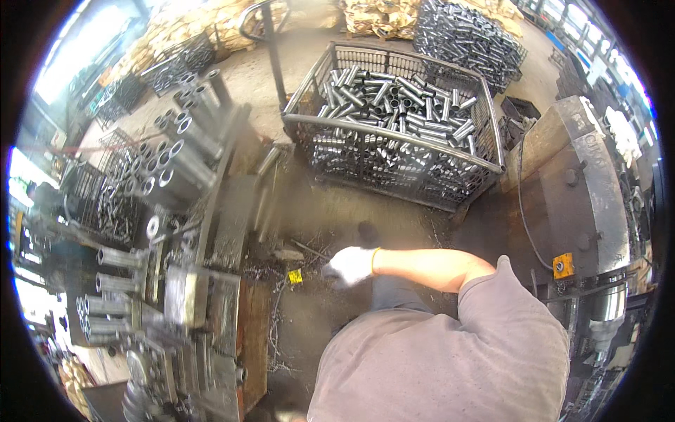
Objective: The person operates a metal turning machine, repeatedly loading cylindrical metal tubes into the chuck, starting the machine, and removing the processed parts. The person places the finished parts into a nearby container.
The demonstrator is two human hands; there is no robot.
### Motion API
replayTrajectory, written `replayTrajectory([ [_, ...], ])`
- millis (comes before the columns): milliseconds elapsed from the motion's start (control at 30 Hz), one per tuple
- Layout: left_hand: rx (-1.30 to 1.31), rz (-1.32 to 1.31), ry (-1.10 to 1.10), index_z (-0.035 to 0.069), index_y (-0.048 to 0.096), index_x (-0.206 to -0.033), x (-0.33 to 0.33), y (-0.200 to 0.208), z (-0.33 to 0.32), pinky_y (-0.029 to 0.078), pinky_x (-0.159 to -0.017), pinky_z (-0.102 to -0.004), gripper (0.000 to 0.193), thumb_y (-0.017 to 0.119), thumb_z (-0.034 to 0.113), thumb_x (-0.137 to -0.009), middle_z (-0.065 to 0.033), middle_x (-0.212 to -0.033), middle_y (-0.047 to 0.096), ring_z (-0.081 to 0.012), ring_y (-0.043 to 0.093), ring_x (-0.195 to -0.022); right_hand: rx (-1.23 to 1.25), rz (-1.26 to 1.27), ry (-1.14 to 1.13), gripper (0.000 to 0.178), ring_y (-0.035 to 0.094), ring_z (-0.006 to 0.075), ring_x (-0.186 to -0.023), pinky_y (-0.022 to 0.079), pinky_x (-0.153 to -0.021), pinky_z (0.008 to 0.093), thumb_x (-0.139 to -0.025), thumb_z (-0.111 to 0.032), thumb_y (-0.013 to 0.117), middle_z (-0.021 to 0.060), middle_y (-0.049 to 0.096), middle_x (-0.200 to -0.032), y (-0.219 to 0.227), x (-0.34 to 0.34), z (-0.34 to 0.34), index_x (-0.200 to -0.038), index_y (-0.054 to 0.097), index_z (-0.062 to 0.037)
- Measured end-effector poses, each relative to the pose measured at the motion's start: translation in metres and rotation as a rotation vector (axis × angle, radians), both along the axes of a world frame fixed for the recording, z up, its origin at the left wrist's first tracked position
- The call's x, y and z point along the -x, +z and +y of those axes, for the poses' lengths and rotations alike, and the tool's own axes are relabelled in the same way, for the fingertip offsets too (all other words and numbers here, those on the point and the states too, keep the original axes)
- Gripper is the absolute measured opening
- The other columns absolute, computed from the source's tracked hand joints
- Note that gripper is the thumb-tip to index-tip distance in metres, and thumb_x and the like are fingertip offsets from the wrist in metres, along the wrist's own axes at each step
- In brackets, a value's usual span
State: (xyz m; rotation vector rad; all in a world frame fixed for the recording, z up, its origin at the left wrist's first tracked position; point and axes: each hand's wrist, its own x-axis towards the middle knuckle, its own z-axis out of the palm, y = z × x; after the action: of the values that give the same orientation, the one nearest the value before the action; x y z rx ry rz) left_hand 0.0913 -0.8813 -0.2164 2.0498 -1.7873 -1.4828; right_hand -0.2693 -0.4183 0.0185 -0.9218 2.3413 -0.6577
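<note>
My right hand (349, 266), in a white glove with a darker grey palm side, reaches across in front of my body. Its fingers are blurred and partly turned away, so whether they hold anything is unclear. A thin dark rod (309, 250) runs up to the fingers from the left; I cannot make out whether it is gripped. Just left of the hand is a small yellow object (294, 276), close to curly metal shavings (275, 330). My left hand is out of view.
A wire cage bin (394, 131) full of short metal tubes stands ahead. At left, a machine (204, 295) has tubes (116, 283) beside it and upright tubes (179, 158) behind. On the right are a large metal housing (562, 169) and a yellow control box (562, 266) on a cable.
</note>
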Motion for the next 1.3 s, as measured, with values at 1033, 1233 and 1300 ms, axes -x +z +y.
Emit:
replayTrajectory([
  [1033, 0.647, 0.691, -2.147, 0.000, 0.068, -0.104, 0.884, 0.035, 0.646, 0.058, -0.078, -0.0563, 0.027, 0.057, 0.012, -0.082, -0.0191, -0.097, 0.073, -0.0392, 0.072, -0.082, 1.350, -0.381, -2.113, 0.053, 0.067, 0.0219, -0.100, 0.060, -0.082, 0.0424, -0.097, -0.022, 0.080, 0.0053, 0.069, -0.119, -0.442, 0.645, 0.806, -0.147, 0.062, -0.0172],
  [1233, 0.679, 0.651, -2.153, 0.004, 0.070, -0.102, 0.875, 0.030, 0.638, 0.056, -0.080, -0.0575, 0.031, 0.059, 0.012, -0.074, -0.0159, -0.096, 0.074, -0.0383, 0.071, -0.082, 1.269, -0.482, -2.026, 0.034, 0.071, 0.0200, -0.093, 0.061, -0.072, 0.0345, -0.095, -0.031, 0.082, 0.0083, 0.074, -0.115, -0.400, 0.666, 0.830, -0.123, 0.074, -0.0121],
  [1300, 0.673, 0.635, -2.161, 0.006, 0.070, -0.101, 0.874, 0.031, 0.637, 0.056, -0.083, -0.0575, 0.030, 0.059, 0.012, -0.074, -0.0146, -0.095, 0.075, -0.0374, 0.072, -0.083, 1.136, -0.525, -2.045, 0.033, 0.071, 0.0230, -0.108, 0.066, -0.079, 0.0384, -0.096, -0.026, 0.083, 0.0108, 0.072, -0.122, -0.387, 0.679, 0.826, -0.124, 0.074, -0.0111],
])
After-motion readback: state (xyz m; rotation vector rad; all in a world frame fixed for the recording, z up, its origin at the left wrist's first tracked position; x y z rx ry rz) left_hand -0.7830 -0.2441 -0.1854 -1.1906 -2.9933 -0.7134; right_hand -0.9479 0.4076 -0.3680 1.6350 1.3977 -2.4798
